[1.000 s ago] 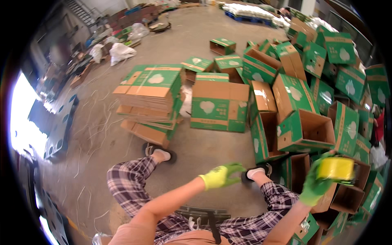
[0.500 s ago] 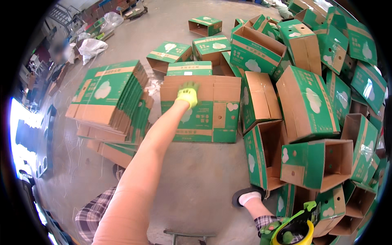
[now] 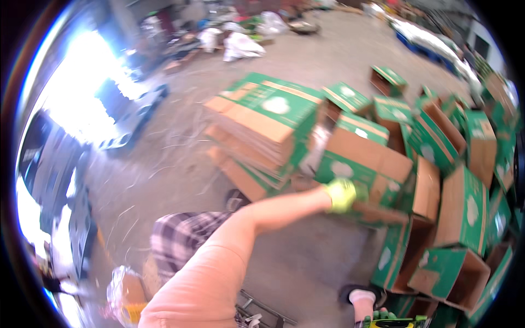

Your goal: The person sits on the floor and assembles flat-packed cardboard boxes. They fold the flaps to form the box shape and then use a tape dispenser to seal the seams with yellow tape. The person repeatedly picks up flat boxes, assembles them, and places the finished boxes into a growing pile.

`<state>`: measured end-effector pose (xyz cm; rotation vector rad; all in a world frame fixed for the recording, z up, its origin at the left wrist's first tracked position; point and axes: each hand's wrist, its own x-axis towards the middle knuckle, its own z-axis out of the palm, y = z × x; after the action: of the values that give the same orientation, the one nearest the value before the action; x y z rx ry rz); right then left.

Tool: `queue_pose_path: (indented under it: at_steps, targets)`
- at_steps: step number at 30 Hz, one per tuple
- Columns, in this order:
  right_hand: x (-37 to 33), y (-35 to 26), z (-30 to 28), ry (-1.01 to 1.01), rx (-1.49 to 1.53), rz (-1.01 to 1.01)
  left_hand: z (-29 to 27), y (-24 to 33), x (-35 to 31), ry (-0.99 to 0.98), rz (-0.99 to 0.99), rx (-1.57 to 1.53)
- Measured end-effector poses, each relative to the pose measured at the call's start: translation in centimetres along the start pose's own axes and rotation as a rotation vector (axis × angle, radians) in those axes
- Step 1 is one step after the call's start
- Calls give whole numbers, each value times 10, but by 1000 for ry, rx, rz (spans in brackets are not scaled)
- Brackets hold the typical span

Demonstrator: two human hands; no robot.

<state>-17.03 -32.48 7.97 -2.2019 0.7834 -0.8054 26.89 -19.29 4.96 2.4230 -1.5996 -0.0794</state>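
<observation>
Left hand [image 3: 341, 195] has shifted to the flat carton's [image 3: 372, 156] near edge by open floor [image 3: 295, 257], blurred grip unclear

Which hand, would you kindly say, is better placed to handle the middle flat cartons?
Probably the left hand: it is at the flat cartons, while the right hand is low in view by a yellow tool.

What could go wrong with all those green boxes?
The stack of flattened cartons is uneven, so it might slide if bumped. The pile of open cartons sits at odd angles, so moving one could tumble others, maybe near the right foot. The left hand is at a green-and-brown carton, so a fold could perhaps pinch it.
</observation>
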Motion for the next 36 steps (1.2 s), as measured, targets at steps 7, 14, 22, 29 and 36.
queue_pose_path:
  at_steps: [7,14,22,29,36]
  targets:
    - [-15,29,94,45,857,673,8,138,-212,-102,135,-458]
    - [-62,44,137,67,989,648,-14,82,-344,-63,-567,-100]
    - [-75,74,165,-350,979,364,-5,76,-384,190,-878,-386]
    - [-101,-14,180,150,1040,701,9,58,-394,411,-940,-622]
    - [-101,-58,155,316,944,549,17,75,-344,695,-843,-433]
